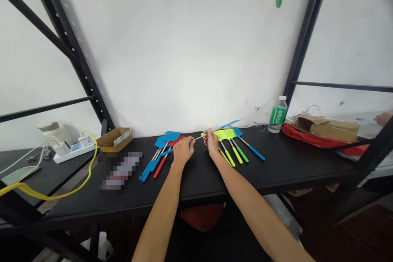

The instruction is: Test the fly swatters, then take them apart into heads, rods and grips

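A blue fly swatter (231, 124) is held almost level above the black table, its flat head out to the right. My left hand (183, 150) is closed on its thin metal rod near the blue handle (167, 152). Further along the rod, the fingers of my right hand (211, 142) pinch it. Left of my hands lie several blue fly swatters (156, 159) and a red one (161, 166). Beside my right hand rest yellow-green fly swatters (232, 149), one with a green handle (243, 154), and a blue one (256, 152).
An open cardboard box (123, 140) and a blurred-out patch (123, 171) are at left. Beyond them are a white power strip (73, 152) and a yellow cable (89, 174). A water bottle (278, 115) stands back right, near a cardboard carton (328, 129). Black shelf posts frame both sides.
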Demonstrator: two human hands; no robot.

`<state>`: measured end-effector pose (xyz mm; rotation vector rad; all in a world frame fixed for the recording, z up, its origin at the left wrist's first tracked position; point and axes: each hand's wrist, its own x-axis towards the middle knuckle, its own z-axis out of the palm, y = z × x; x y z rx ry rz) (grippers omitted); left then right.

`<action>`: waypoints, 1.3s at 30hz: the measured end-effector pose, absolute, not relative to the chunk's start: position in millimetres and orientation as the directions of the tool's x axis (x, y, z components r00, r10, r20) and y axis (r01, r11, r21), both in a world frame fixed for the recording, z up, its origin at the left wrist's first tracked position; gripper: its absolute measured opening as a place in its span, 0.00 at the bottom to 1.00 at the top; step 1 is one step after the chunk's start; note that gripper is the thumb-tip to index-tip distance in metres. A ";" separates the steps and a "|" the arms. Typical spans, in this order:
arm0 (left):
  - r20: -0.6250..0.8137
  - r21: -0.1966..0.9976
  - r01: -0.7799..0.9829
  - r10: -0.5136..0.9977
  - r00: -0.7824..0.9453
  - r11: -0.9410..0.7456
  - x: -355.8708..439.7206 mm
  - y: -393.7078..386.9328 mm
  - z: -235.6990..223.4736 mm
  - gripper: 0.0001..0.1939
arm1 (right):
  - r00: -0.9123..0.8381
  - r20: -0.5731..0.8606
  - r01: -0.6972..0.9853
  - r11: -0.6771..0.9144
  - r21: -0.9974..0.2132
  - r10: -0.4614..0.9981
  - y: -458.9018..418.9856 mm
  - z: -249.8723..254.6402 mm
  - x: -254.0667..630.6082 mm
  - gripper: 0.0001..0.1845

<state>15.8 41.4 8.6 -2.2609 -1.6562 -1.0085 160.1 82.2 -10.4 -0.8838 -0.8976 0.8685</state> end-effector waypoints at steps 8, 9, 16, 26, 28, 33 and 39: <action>0.620 0.213 0.863 0.746 0.243 -0.459 19.7 36.9 7.2 0.09 | 0.073 0.392 -0.008 0.393 -0.919 0.917 77.8 -20.4 146.9 0.28; 0.622 0.214 0.863 0.745 0.242 -0.458 19.7 37.1 7.0 0.09 | 0.079 0.399 0.019 0.399 -0.917 0.913 77.5 -21.1 146.7 0.28; 0.624 0.212 0.839 0.730 0.278 -0.501 18.6 41.2 5.7 0.09 | 0.137 0.355 -0.012 0.360 -0.933 0.925 79.8 -23.1 148.5 0.30; 0.624 0.199 0.825 0.718 0.310 -0.530 17.2 43.3 4.8 0.14 | 0.147 0.322 -0.105 0.338 -0.935 0.935 77.6 -20.6 148.5 0.27; 0.615 0.202 0.824 0.724 0.313 -0.529 16.7 43.8 4.8 0.14 | 0.139 0.304 -0.122 0.321 -0.939 0.942 77.0 -19.4 147.8 0.27; 0.588 0.211 0.858 0.762 0.272 -0.469 15.1 45.1 7.1 0.17 | 0.184 0.266 -0.174 0.297 -0.939 0.946 82.4 -20.7 145.7 0.26; 0.612 0.147 0.882 0.742 0.274 -0.448 10.5 45.6 12.0 0.18 | 0.273 0.249 -0.271 0.322 -0.907 0.929 89.8 -21.2 146.3 0.23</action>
